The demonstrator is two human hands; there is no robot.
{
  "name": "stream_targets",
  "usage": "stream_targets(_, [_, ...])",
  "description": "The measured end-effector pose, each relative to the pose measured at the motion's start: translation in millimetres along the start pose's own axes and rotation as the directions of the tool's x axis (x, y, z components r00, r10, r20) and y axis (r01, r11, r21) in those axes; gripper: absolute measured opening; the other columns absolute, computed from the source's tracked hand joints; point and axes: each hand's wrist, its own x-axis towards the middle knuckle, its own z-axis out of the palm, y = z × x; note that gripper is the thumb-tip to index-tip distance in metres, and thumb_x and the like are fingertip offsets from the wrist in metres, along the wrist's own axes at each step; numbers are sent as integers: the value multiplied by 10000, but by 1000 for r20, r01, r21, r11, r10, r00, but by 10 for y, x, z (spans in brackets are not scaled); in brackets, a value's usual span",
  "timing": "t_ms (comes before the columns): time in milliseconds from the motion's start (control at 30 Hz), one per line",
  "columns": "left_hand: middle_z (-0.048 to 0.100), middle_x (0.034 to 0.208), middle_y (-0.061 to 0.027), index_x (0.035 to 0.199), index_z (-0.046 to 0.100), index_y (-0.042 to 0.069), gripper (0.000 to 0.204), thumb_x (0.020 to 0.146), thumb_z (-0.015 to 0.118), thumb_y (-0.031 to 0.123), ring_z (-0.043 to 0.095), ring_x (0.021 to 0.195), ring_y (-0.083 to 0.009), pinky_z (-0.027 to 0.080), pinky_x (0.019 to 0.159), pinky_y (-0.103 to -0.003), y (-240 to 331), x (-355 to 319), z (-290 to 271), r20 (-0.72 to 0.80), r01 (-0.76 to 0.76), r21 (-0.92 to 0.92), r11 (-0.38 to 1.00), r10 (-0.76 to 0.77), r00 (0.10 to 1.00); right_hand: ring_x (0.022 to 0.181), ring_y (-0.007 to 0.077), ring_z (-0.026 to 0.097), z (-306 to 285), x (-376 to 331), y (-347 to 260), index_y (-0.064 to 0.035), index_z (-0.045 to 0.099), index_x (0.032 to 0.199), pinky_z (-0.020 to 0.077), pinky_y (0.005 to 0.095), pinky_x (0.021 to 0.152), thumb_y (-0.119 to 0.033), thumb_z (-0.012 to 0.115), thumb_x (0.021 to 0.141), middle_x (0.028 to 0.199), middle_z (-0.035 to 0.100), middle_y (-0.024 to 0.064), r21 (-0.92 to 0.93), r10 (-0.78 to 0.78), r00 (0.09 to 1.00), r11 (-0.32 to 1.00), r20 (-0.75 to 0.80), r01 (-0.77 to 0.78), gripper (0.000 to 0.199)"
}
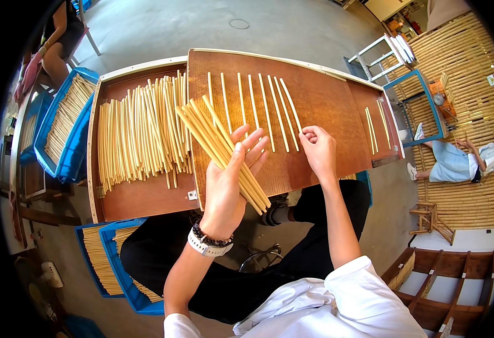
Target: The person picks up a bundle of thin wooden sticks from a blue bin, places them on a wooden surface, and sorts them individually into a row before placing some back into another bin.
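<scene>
Head view: the right hand (319, 149) pinches the near end of the rightmost stick (292, 107) between thumb and fingertips, the other fingers curled in behind. The left hand (225, 188) is palm up, its fingers loosely extended and partly apart, with the thumb lying over a bundle of sticks (202, 132) that slants across the palm; how firmly it is held cannot be told.

Between the two sets of fingers, and just beyond them, a row of sticks (266, 110) lies spaced on the brown board (326, 112). Eight can be counted, the pinched one included, and their spacing is uneven. To the right of the right fingertips, past the board's edge, a few more sticks (370, 130) lie apart on a lower surface.

The work looks to be at an early stage: the row is set out, but several sticks remain in the left palm, and a large pile (140, 129) lies left of the left fingers in the wooden tray (140, 207). Farther left, a blue crate (73, 152) holds more, seemingly untouched.
</scene>
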Motion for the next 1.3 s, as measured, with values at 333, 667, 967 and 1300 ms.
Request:
stream_targets(333, [460,1420,-216,1443,315,-29,442,1048,400,150,485,1312,-281,437,1101,-399,3,16,12,-20,5,1,1000,-5,1000,606,137,568,-7,0,-43,30,677,924,485,287,599,-44,697,833,782,622,88,-3,-20,1000,1000,11,20,118])
stream_targets(667, [438,1431,-233,1443,309,-44,450,1048,398,153,453,1336,-300,397,1130,-405,-30,26,32,15,-10,-6,1000,10,1000,665,87,576,-245,-251,-521,21,674,941,473,251,608,-95,656,905,788,641,21,303,9,977,950,215,-76,122])
stream_targets(967, [416,1436,-257,1454,278,-60,479,1049,396,168,399,1371,-328,346,1158,-418,-84,49,23,67,-56,-16,998,57,996,844,64,616,-326,-770,-928,39,646,1018,502,218,753,-67,643,933,910,659,19,470,17,725,750,689,-464,136])
stream_targets(1300, [401,1469,-212,1484,247,-21,508,1055,385,213,407,1371,-317,373,1138,-421,-105,22,62,76,30,-11,999,-29,997,858,60,620,-493,-843,-858,26,651,1032,501,204,773,-51,671,908,928,664,11,503,54,755,714,653,-486,147])
